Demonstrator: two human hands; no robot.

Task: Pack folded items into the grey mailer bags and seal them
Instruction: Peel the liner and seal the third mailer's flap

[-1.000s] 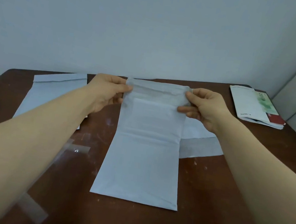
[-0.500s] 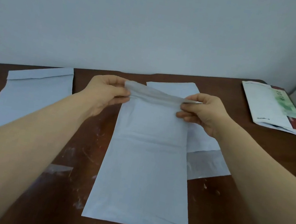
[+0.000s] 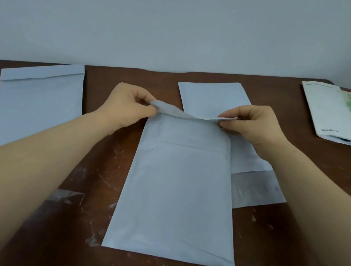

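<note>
A grey mailer bag lies flat in the middle of the dark wooden table, its flap end far from me. My left hand pinches the flap's left corner and my right hand pinches its right corner. The flap is bent over toward me, just above the bag's body. A faint ridge across the bag hints at something inside; the contents are hidden. A second grey mailer lies partly under it at the right. A third grey mailer, flap folded down, rests at the left.
A stack of white and green printed papers sits at the table's far right corner. A clear peeled strip lies near my left forearm. A pale wall stands right behind the table.
Both hands have brought the flap down and toward me, from upright to folded over the bag's top. My view has shifted closer and tilted down.
</note>
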